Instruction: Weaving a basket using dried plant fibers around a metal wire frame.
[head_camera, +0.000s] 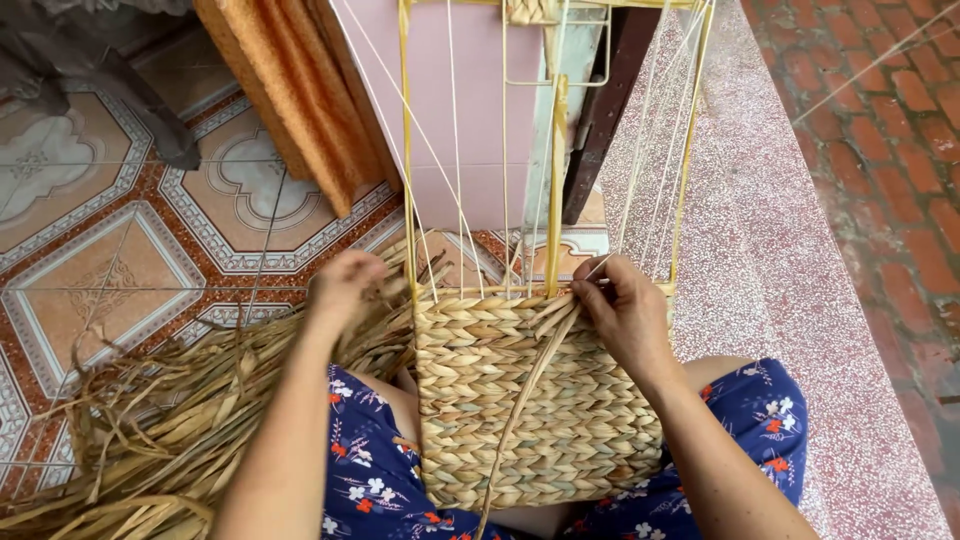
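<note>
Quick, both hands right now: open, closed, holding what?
Left hand: closed on dried straw strands beside the woven panel.
Right hand: pinching a strand at the panel's top edge.

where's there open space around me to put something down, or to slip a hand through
Bare patterned floor tiles lie upper left, between the dried straw pile and the orange curtain. The speckled stone ledge on the right is bare. Crowded: the woven basket on the lap, where the left hand and right hand work among tight frame strings.
</note>
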